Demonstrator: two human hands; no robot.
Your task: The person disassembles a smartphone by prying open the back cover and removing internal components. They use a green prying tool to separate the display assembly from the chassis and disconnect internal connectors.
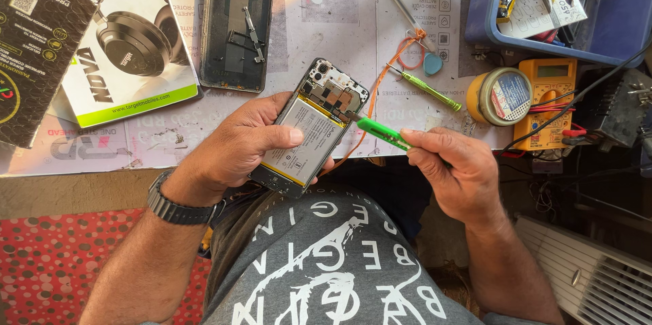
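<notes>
My left hand (234, 145) grips an opened phone (309, 128) with its back off, thumb lying across the grey battery. The circuit board and camera module show at the phone's top end. My right hand (451, 169) pinches a green-handled screwdriver (382, 133), whose tip touches the board near the phone's upper right edge. A thin orange flex cable (375, 91) trails from the phone toward the table. The phone is held over my lap at the table's front edge.
The phone's removed back cover (238, 23) lies on the table beside a headphone box (129, 33). A second green screwdriver (424, 91), a blue pick (432, 63), a round tin (502, 96), a yellow multimeter (549, 101) and a blue tray (489, 19) sit to the right.
</notes>
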